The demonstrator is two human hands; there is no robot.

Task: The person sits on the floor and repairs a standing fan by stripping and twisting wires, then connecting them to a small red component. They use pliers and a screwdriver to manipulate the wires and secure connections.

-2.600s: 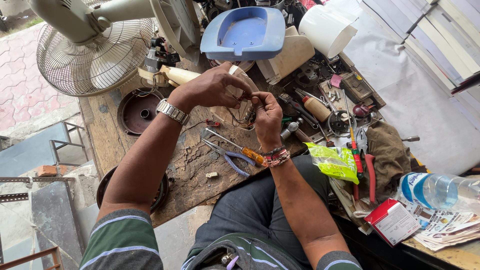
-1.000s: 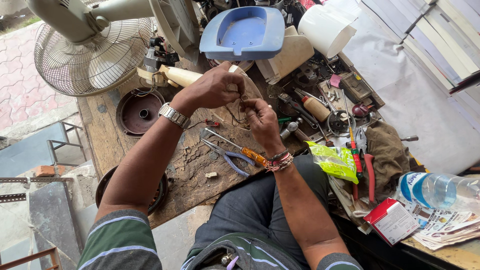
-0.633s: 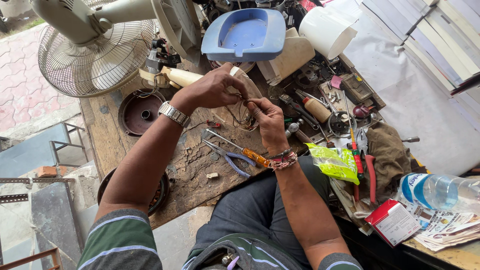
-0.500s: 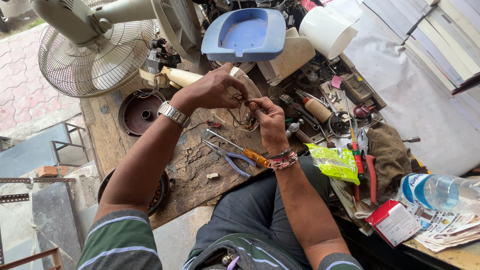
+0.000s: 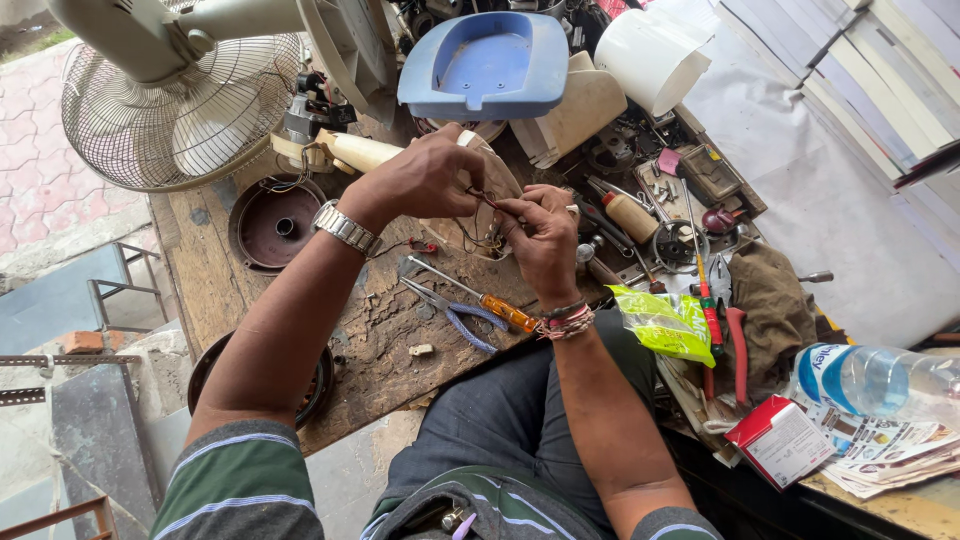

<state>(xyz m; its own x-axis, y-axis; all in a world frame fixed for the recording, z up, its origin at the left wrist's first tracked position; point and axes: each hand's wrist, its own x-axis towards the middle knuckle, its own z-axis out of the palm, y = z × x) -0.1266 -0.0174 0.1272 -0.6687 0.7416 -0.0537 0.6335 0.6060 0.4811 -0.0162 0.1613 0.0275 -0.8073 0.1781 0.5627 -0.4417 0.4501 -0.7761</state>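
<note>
Thin dark wires (image 5: 478,215), likely light, limp and easily kinked, hang between both hands above the round fan motor plate (image 5: 492,205); best held near their ends. The left hand (image 5: 425,180) and right hand (image 5: 540,230) each pinch them shut. Just below the plate, an orange-handled screwdriver (image 5: 480,296) and blue-handled pliers (image 5: 455,315) lie on the desk (image 5: 380,340).

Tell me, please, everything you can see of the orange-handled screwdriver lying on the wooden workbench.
The orange-handled screwdriver lies flat on the worn wooden workbench, slanting from upper left to lower right. It has a slim, bare metal shaft and a clear orange handle that looks like plastic. The handle end runs under the wrist of the right hand, beside its bead bracelets. Blue-handled pliers lie just below it, nearly parallel. Neither hand grips it; whether the pliers touch it cannot be told.
</note>
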